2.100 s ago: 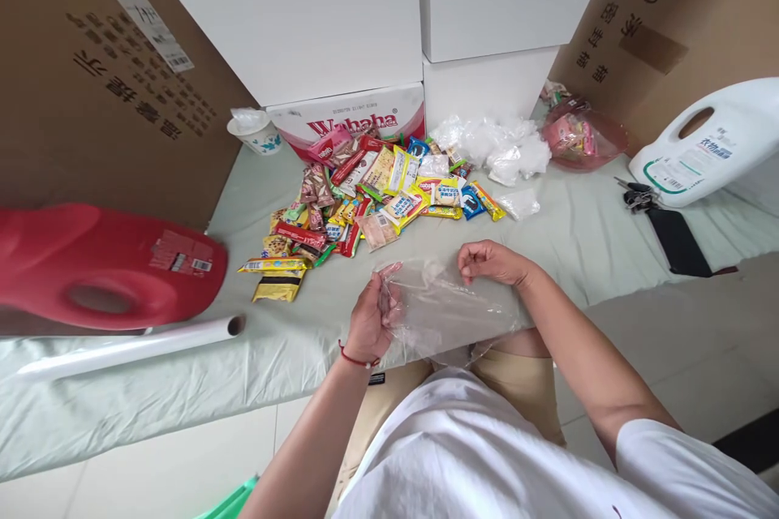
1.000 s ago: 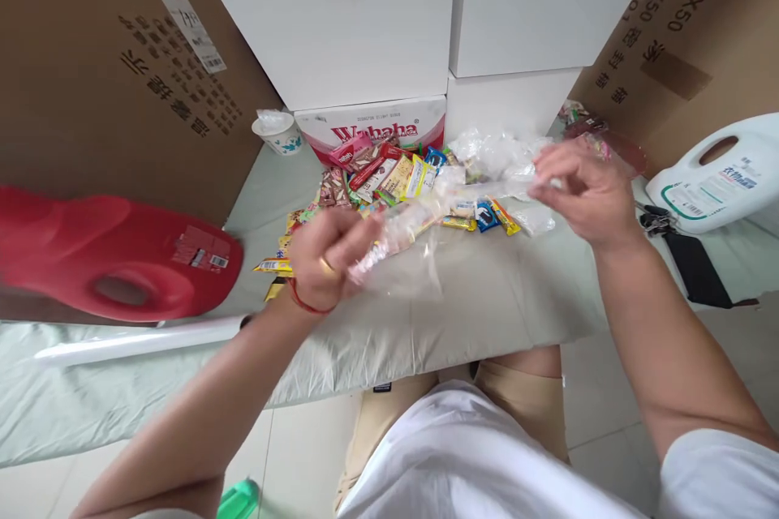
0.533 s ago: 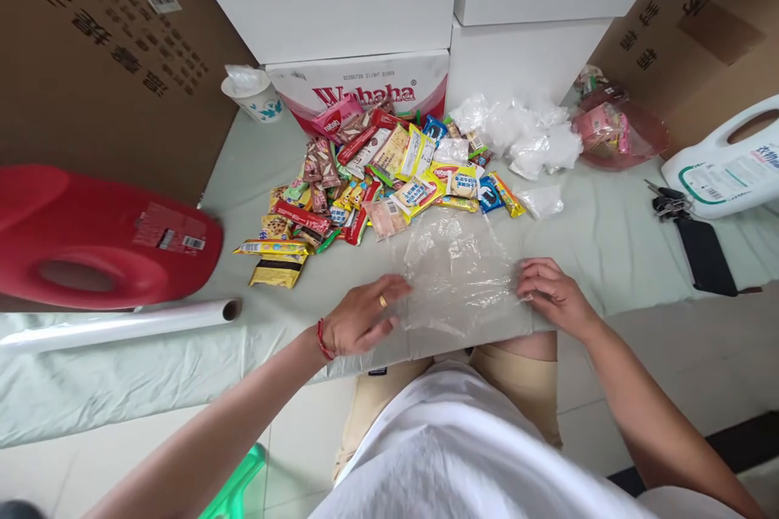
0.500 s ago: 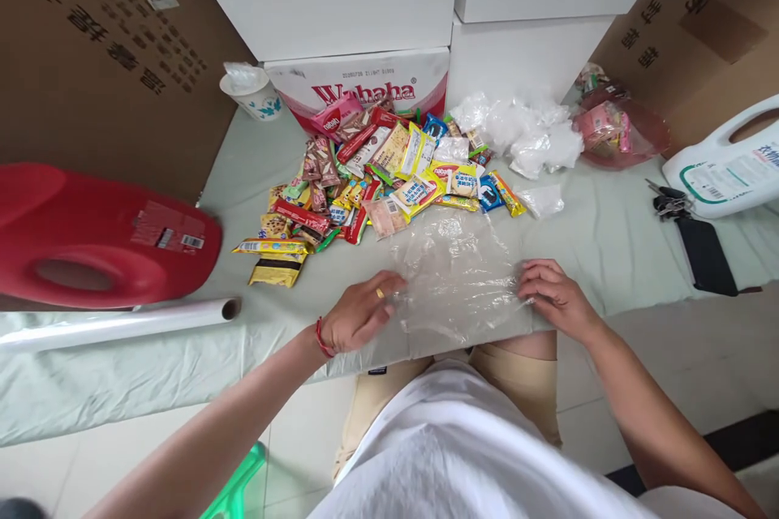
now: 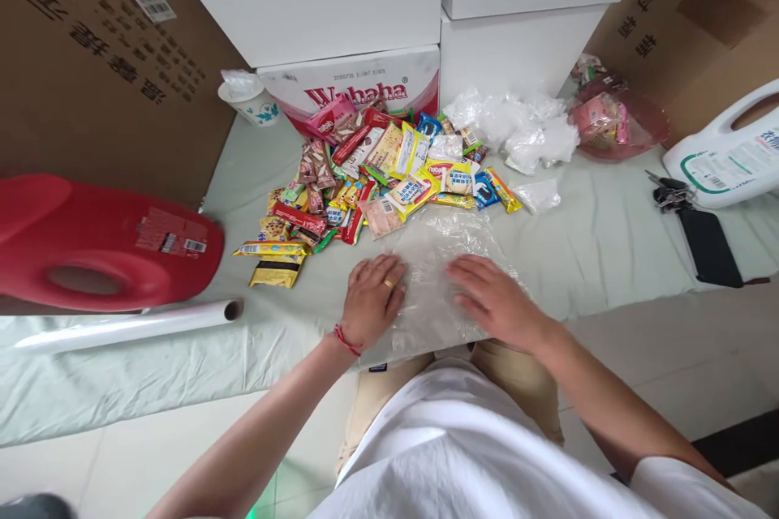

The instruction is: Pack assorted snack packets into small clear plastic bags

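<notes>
A clear plastic bag (image 5: pixel 426 276) lies spread on the cloth-covered table in front of me. My left hand (image 5: pixel 372 296) rests palm down at its left edge, fingers stretched out. Over the right part of the bag is my right hand (image 5: pixel 496 296), flat with its fingers extended and a little blurred. Just beyond the bag lies a heap of wrapped snacks (image 5: pixel 359 170) in many colours. A pale pink snack packet (image 5: pixel 382 216) is the nearest of them to my left hand.
Crumpled clear bags (image 5: pixel 517 126) sit behind on the right, by a red translucent bowl (image 5: pixel 645 130). At left are a red jug (image 5: pixel 109 243), a white roll (image 5: pixel 139 324) and a paper cup (image 5: pixel 252 101). A white bottle (image 5: pixel 724 150), keys (image 5: pixel 673 195) and a black phone-like object (image 5: pixel 709 247) lie right.
My right hand has moved left from the bag's right edge onto its surface. My left hand has flattened at the left edge, its fingers now pointing forward.
</notes>
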